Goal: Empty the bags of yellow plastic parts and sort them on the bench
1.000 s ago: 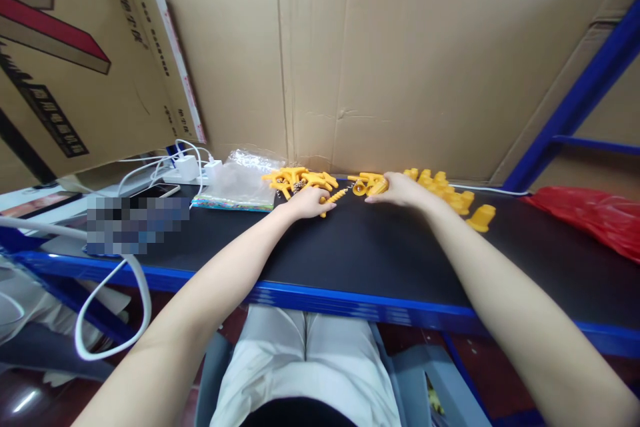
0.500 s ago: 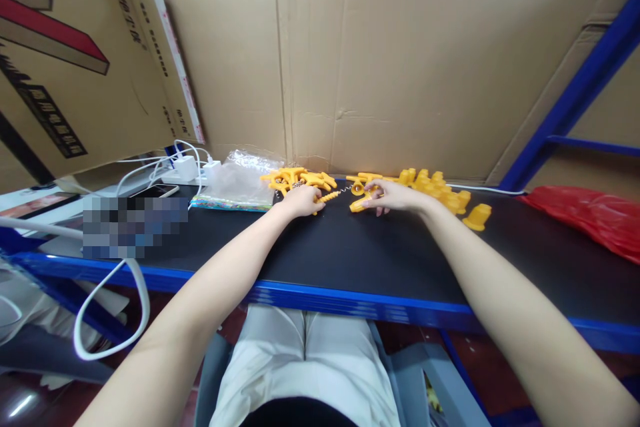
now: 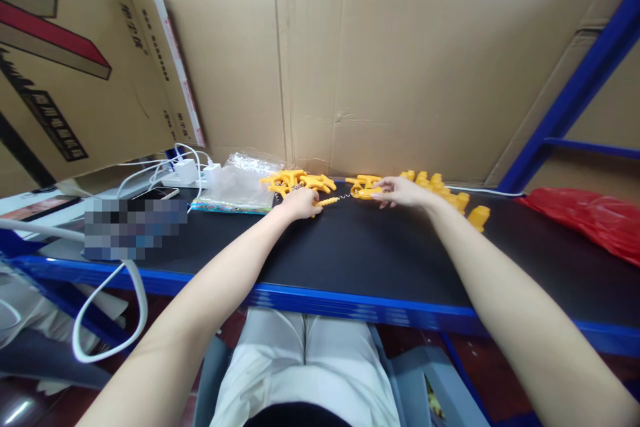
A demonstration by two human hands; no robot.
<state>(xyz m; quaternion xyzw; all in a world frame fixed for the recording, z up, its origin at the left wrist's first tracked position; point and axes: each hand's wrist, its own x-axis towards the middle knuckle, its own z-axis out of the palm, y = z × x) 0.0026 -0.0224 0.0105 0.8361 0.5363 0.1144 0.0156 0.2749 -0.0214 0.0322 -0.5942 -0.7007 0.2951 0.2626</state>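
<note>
Your left hand point(image 3: 301, 203) was closed around a yellow screw point(image 3: 328, 201), held above the middle of the bench point(image 3: 350, 253), nearer the back edge than the front. A thin wire coil point(image 3: 345, 196) ran from the screw's tip toward the right end of the bench. Your right hand point(image 3: 403, 192) pinched the end of a yellow tube point(image 3: 369, 193) in its fingertips, and the tube lay almost in line with the coil. I could not tell whether the coil touched it, nor whether the ring-shaped part at its left belonged to it or to a piece behind.

The step in hand looked like lining up the two pieces. The next move seemed to call for keeping both level and steady, with a light right-hand grip, since the coil would probably bend if pushed off line.

Half a second before, the tube sat closer to the front edge and slanted, and the screw with its coil climbed more steeply toward the back edge. Now both were flatter and better aligned, while your left hand had barely shifted.

The handles point(image 3: 295, 180) were heaped behind your left hand, and the cups point(image 3: 479, 217) stood toward the right end, beyond your right wrist.
</note>
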